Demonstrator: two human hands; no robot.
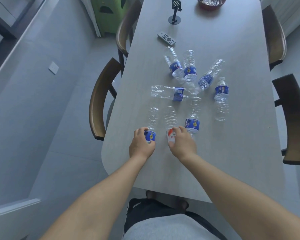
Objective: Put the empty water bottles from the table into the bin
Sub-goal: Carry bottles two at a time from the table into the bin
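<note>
Several empty clear plastic bottles lie on the grey table point(232, 144). My left hand point(141, 144) is wrapped around the blue-labelled end of one bottle point(152, 118). My right hand point(183, 144) grips the red-and-white-labelled end of a second bottle point(170, 116). Beside it lies a blue-labelled bottle point(193, 116). Further out are a crushed bottle point(170, 93), a bottle at the right point(221, 99) and a cluster of three bottles point(190, 68). No bin for the bottles is clearly in view.
A white remote point(166, 38), a black phone stand point(175, 13) and a dark red bowl point(211, 2) sit at the table's far end. Wooden chairs point(99, 101) flank both long sides. A green object point(109, 14) stands on the floor at the far left.
</note>
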